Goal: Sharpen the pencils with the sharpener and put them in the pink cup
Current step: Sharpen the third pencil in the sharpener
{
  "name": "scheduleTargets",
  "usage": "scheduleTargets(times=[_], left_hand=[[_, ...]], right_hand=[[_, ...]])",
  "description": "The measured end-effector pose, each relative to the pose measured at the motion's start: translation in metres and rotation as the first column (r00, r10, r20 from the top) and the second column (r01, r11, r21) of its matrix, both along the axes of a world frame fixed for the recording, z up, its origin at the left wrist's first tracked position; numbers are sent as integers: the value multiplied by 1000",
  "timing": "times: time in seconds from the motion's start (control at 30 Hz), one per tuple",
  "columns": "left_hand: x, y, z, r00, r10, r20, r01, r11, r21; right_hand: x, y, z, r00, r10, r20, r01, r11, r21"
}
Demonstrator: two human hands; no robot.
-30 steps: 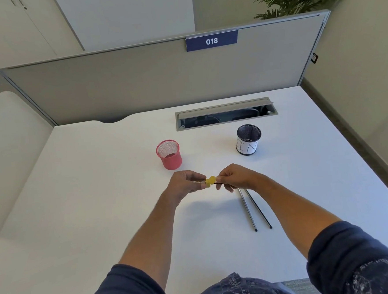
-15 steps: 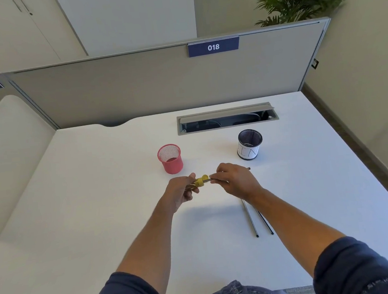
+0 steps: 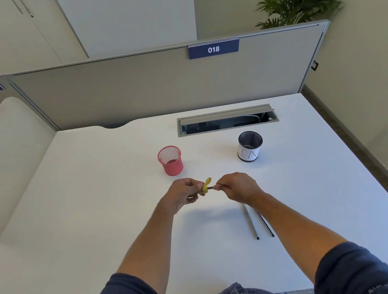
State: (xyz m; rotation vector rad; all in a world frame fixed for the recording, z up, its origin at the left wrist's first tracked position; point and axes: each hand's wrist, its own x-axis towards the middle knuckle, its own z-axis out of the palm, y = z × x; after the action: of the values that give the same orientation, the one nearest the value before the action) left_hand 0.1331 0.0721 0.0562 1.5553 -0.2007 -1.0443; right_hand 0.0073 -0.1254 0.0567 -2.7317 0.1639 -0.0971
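1. Left grip [image 3: 183,194] pinches yellow sharpener [image 3: 206,187]; right grip [image 3: 236,187] pinches pencil [image 3: 210,188], tip in sharpener, over table [image 3: 100,199] middle.
2. Risk: twisting off-axis could snap lead.
3. Pink cup [image 3: 171,161] near, far side; careless reach could topple it.

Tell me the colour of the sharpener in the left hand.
Yellow sharpener, seen best in the head view.

Person: dark navy sleeves [image 3: 357,271] pushed up above both elbows, forearms bare; patterned blue fabric [image 3: 240,293] at lower frame edge.
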Motion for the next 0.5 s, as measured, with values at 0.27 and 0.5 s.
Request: scheduleTargets(times=[0.27, 0.5], left_hand=[[-5, -4, 1, 992, -73, 105, 66, 995, 70], [-5, -5, 3, 997, -39, 66, 35, 997, 65]], right_hand=[[0, -13, 7, 919, 63, -388, 187, 798, 573], [-1, -17, 9, 953, 103, -286, 79, 825, 559]])
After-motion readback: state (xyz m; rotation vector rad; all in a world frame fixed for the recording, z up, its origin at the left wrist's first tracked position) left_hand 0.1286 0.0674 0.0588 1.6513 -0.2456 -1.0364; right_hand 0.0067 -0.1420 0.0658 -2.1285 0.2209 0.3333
